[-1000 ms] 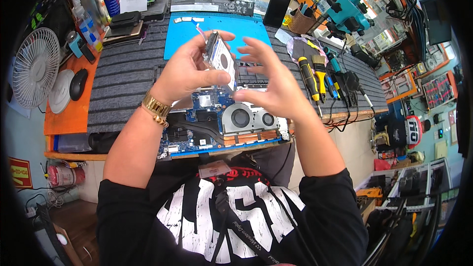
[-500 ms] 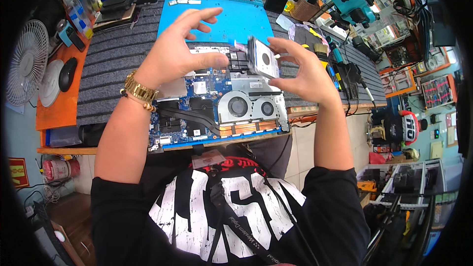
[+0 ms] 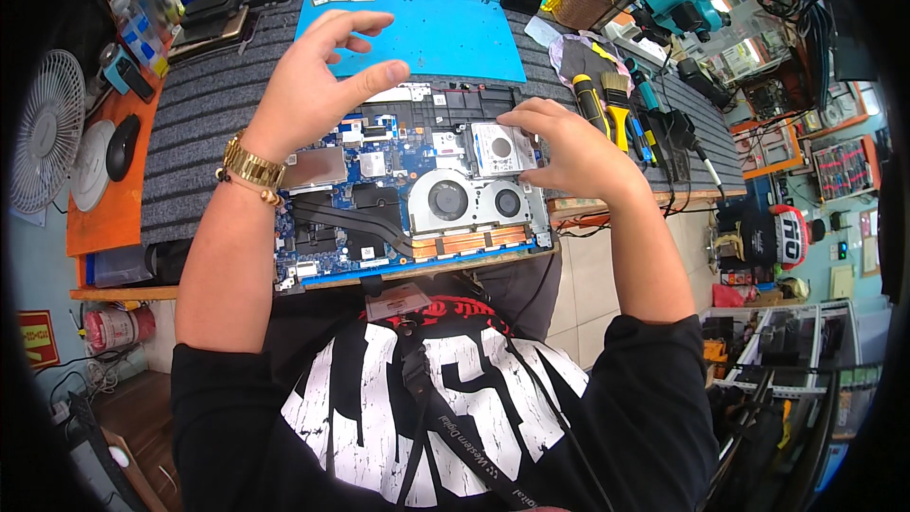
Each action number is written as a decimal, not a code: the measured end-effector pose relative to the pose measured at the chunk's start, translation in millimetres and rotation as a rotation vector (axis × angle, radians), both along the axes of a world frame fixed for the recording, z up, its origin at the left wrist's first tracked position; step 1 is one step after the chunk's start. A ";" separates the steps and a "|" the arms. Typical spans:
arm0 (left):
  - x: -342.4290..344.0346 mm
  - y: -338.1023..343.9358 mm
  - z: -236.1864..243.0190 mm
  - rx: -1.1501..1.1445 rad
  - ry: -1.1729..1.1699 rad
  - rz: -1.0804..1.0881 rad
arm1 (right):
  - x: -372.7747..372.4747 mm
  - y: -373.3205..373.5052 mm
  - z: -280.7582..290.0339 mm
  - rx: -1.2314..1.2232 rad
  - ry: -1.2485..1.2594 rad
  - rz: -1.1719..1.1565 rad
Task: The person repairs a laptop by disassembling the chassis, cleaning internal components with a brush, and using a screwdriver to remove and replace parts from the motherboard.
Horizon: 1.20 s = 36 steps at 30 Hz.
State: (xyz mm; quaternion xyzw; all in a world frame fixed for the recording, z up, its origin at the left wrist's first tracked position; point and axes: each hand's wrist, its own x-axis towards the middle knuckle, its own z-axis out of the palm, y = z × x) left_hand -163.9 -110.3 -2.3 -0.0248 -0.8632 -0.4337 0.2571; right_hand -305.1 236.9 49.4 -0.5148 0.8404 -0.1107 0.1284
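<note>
Silver hard drive [image 3: 502,149] sits flat in the open laptop [image 3: 408,194], upper right of the board, just above the two cooling fans [image 3: 472,200]. My right hand [image 3: 569,147] is on it, fingertips curled over its top and right edges, pinching it lightly. My left hand [image 3: 318,85] hovers above the laptop's upper left, fingers spread wide, holding nothing; gold watch [image 3: 252,169] on that wrist. Copper heat pipes [image 3: 360,218] run left from the fans across the blue board. Laptop rests on a grey ribbed mat [image 3: 204,123], near edge overhanging the bench. Blue work mat [image 3: 427,33] lies beyond it. Yellow-handled screwdrivers and a brush [image 3: 607,104] lie just right of my right hand. White desk fan [image 3: 43,128] and a mouse [image 3: 121,147] sit far left on the orange surface [image 3: 109,218].
</note>
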 end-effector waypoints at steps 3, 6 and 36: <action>2.1 0.7 1.5 0.003 0.006 0.007 | 0.0 -1.9 -2.1 0.011 0.008 0.009; 0.2 3.0 1.5 0.016 0.017 -0.003 | -0.1 0.2 -3.5 0.020 0.013 0.001; -2.0 7.0 2.9 -0.082 0.004 -0.004 | -27.1 44.7 -18.3 -0.086 -0.045 -0.051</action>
